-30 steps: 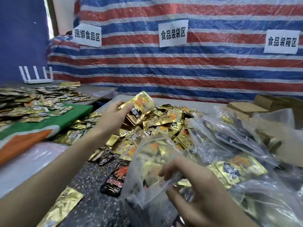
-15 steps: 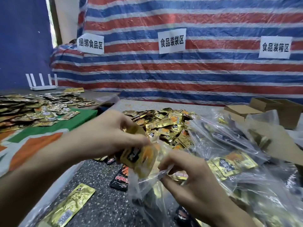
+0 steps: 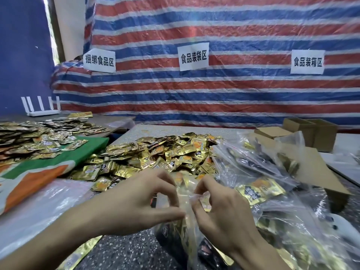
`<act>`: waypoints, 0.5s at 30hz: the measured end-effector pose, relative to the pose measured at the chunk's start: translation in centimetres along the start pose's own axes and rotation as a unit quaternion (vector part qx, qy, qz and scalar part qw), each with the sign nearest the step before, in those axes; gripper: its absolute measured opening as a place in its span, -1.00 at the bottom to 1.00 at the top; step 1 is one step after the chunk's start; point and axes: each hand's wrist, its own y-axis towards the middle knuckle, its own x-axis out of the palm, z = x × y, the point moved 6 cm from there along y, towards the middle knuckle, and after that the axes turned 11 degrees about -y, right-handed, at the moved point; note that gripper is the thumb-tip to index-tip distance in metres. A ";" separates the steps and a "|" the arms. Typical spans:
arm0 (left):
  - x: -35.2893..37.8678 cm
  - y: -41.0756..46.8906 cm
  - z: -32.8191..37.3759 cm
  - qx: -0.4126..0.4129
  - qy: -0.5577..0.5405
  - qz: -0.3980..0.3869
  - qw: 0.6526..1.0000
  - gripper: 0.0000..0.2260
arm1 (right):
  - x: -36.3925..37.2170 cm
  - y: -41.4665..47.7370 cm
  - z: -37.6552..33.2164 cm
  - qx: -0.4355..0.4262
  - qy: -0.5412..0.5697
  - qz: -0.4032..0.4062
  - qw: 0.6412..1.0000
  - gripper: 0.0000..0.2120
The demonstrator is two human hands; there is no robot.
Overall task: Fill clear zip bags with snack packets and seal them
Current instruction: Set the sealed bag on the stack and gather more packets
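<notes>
2 hands meet low in the middle of the view, over the dark speckled table. Your left hand pinches the top edge of the bag between thumb and forefinger, with the other fingers curled and arched above it. Your right hand does the same just beside it: thumb and forefinger are closed on that same edge and the remaining fingers are bent. The fingertips of the 2 hands nearly touch. The bag hangs from the pinch down toward you, between your wrists, and gold and dark packets show through its clear plastic. The strip is blurred, so you cannot tell whether the zip is closed.

Beyond your hands a pile of loose gold packets covers the middle of the table. A heap of filled clear bags lies to its right, touching it, with a cardboard sheet just behind. Cardboard boxes stand at the far right. 1 gold packet lies alone near your left forearm.

On your left a second spread of packets rests partly on a green and orange cloth, and a white router stands behind it. A striped tarp backs the scene, carrying 3 white signs.
</notes>
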 end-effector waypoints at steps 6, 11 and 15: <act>-2.3 -0.4 -0.4 0.028 0.014 0.024 0.999 -0.70 | -0.5 1.0 0.3 -0.071 -0.018 -0.126 0.989 -0.88; -3.3 -0.7 -0.5 0.067 0.066 0.044 0.995 -0.69 | -1.1 3.3 0.3 -0.140 -0.085 -0.240 0.957 -0.84; -3.8 -0.8 0.4 0.114 0.125 0.059 0.984 -0.67 | -1.3 4.5 -0.1 -0.190 -0.144 -0.306 0.922 -0.84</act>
